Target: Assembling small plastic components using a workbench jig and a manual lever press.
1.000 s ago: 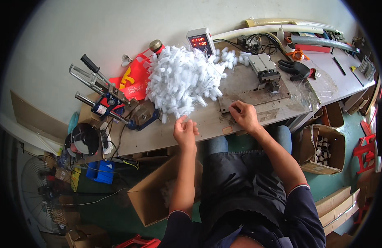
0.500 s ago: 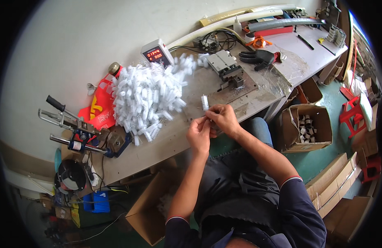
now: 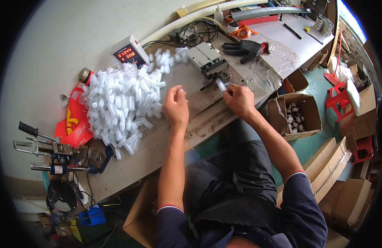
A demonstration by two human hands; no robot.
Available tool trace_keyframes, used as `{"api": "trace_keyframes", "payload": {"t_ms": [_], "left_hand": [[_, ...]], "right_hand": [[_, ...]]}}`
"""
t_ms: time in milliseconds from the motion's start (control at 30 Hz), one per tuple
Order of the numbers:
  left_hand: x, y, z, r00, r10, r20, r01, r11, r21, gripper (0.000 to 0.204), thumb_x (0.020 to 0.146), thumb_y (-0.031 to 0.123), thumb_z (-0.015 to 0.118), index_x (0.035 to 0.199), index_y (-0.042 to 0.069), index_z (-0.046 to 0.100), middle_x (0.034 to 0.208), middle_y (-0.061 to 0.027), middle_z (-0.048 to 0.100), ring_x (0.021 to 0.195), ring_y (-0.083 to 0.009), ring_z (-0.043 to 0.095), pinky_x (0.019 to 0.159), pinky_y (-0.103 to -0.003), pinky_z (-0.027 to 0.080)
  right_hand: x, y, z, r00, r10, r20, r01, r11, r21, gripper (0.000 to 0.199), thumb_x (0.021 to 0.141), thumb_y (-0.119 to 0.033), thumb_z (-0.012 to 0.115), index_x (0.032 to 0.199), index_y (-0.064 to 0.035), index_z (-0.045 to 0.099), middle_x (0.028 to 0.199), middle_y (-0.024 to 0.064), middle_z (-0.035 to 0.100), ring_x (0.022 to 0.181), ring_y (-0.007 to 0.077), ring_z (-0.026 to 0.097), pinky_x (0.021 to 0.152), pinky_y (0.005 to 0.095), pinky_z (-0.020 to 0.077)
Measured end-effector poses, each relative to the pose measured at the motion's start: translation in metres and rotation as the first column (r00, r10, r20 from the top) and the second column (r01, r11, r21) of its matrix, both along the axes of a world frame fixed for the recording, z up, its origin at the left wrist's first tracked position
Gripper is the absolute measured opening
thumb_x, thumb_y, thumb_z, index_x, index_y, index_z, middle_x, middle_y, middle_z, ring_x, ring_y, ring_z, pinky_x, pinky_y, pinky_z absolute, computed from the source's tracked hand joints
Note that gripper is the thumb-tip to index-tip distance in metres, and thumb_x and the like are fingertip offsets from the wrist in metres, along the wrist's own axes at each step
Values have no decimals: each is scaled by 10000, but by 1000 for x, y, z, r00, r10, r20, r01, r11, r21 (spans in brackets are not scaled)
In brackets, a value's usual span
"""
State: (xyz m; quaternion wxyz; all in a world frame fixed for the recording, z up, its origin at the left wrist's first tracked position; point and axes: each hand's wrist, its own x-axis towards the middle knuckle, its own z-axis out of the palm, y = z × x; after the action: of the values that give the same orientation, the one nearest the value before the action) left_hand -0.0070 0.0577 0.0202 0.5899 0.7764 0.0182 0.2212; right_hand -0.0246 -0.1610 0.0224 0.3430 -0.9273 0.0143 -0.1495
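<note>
My right hand [image 3: 239, 100] is closed on the end of a small white bristle brush [image 3: 220, 85]. The brush's bristled part sits at the jaws of a metal clamping device [image 3: 213, 66] on the bench. My left hand [image 3: 175, 106] is raised above the bench, fingers loosely bent and apart, with nothing visible in it. Just left of it lies a big heap of white bristle brushes [image 3: 116, 101], and several more brushes [image 3: 163, 61] lie behind the heap.
A counter box with a red display [image 3: 129, 51] stands behind the heap. Beyond the device lies a black glove [image 3: 246, 49]. A lever press [image 3: 63, 153] occupies the bench's left end. On the floor to the right is a cardboard box [image 3: 312, 124] holding small curled pieces.
My hands have parted. The right one has carried the brush up to the clamping device, while the left has moved toward the heap. The whole view has shifted somewhat.
</note>
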Motion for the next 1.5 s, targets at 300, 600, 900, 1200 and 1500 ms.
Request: {"api": "trace_keyframes", "payload": {"t_ms": [300,600,900,1200,1500], "left_hand": [[1,7,2,994,-60,-89,58,998,-26,141,1004,77,633,1099,-3,698,867,-46,722,647,-71,607,606,-234,503],[5,11,-7,995,-42,-93,51,994,95,182,958,187,667,1081,73,736,909,-122,768,816,-262,736,755,-377,557],[4,15,-10,996,-32,-78,41,993,108,176,955,180,664,1072,70,736,927,-129,768,827,-275,734,763,-386,557],[-3,8,4,997,11,71,-29,964,263,148,951,146,698,1038,29,724,911,-58,720,805,-175,664,769,-331,533],[-3,-30,4,992,-119,50,84,889,449,153,932,183,714,1002,82,623,916,-72,645,856,-278,647,753,-438,509]], "right_hand": [[14,11,-6,995,-72,70,68,996,51,179,810,-222,671,796,-47,708,743,200,695,749,409,696,730,478,553],[13,14,-5,988,-108,107,92,985,147,174,812,-191,663,811,-23,710,744,210,688,725,381,707,708,438,550],[14,17,-8,986,-121,111,101,980,172,172,818,-178,654,820,-16,711,730,214,682,717,382,707,702,431,550],[20,14,-2,981,-188,53,158,924,348,286,895,-307,716,848,-25,729,707,176,690,679,339,703,667,413,536],[18,9,-8,982,-176,67,142,925,353,268,883,-313,708,860,-47,728,706,182,684,690,354,702,671,427,536]]}}
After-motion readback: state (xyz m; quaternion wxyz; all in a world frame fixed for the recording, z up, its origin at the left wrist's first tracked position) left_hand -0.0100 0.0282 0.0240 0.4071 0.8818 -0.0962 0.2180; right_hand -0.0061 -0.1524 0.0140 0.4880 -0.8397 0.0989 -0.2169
